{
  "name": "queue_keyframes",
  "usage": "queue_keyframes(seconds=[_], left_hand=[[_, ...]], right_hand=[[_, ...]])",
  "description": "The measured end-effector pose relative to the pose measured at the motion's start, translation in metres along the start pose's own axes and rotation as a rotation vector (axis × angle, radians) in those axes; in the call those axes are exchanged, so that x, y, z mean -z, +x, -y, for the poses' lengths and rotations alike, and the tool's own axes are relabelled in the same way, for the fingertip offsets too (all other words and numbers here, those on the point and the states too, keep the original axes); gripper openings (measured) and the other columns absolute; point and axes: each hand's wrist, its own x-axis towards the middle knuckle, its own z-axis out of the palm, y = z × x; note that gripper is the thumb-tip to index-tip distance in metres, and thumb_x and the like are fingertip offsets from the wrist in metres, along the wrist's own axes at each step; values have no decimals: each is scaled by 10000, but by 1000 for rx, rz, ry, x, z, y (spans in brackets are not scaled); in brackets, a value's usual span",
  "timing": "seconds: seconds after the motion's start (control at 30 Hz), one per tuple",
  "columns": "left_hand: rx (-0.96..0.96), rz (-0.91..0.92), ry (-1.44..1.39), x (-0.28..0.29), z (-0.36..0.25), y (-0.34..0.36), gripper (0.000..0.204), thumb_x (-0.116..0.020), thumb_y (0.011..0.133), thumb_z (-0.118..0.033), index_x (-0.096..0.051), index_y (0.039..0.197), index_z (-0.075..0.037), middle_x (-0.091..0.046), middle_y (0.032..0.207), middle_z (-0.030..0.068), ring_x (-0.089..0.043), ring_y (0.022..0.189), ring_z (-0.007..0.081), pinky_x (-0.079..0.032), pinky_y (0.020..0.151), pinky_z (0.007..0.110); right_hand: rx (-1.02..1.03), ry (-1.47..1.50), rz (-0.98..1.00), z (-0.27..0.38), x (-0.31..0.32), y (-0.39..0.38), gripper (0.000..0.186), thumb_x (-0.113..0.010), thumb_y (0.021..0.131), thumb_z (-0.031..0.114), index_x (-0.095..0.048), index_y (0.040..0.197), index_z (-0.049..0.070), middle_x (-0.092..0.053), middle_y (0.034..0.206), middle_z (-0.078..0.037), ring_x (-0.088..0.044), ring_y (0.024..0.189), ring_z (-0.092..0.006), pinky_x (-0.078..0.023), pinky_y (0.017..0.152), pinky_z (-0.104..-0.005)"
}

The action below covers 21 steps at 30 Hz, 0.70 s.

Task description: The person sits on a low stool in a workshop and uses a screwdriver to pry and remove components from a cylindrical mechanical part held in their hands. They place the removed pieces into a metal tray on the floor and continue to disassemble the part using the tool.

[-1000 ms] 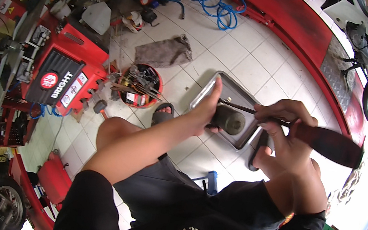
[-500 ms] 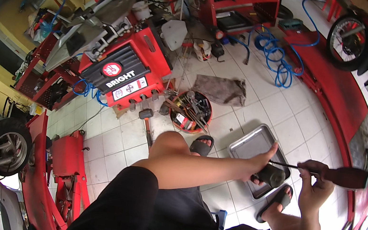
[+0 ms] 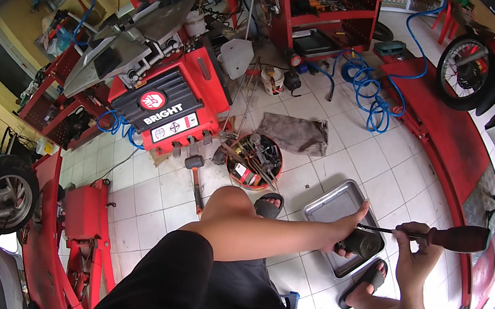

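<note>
My left hand (image 3: pixel 344 230) is closed around a dark cylindrical part (image 3: pixel 364 243), its thumb pointing up and away from it. In my right hand (image 3: pixel 415 253) is a screwdriver (image 3: pixel 459 238) with a dark red handle, pinched at the shaft just below the handle. The shaft runs left toward the top of the cylindrical part, by my left thumb. Whether the tip touches the part I cannot tell. Beneath both hands a grey metal tray (image 3: pixel 334 204) lies on the tiled floor, partly hidden by my left hand and the part.
Ahead stands a round tub (image 3: pixel 282 153) of tools beside a grey rag (image 3: pixel 293 134). A mallet (image 3: pixel 195 182) lies near my knee. The red machine (image 3: pixel 168 103) is at left. A red lift platform (image 3: pixel 447 118) and a coiled blue hose (image 3: pixel 368 86) lie at right.
The view has tilted slightly, so the surroundings sit lower in it. Both hands keep their grips, and the screwdriver has shifted a little to the left.
</note>
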Motion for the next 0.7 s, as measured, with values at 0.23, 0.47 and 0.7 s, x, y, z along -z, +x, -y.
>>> queue_keyframes(seconds=[0.23,0.47,0.7], left_hand=[[27,-45,-33,3,-1,1,900,-231,776,-960,-505,770,-102,-539,582,31,-527,398,168,-301,294,240],[20,-47,-19,3,0,-4,911,-229,755,-973,-498,770,-103,-534,577,24,-559,416,179,-303,295,235],[47,-29,-42,7,7,-10,916,-243,743,-979,-492,767,-98,-535,583,28,-553,421,178,-298,294,238]], right_hand=[[236,-139,66,25,-16,5,408,-587,863,-71,-530,1267,-71,-639,1215,-224,-641,1147,-336,-506,963,-428],[-5,-17,90,9,-10,-2,254,-735,821,-33,-647,1059,-44,-732,935,-133,-719,950,-282,-539,892,-390],[338,-253,17,26,-31,8,332,-744,802,-1,-624,1109,-45,-702,1049,-200,-698,952,-371,-536,854,-397]])
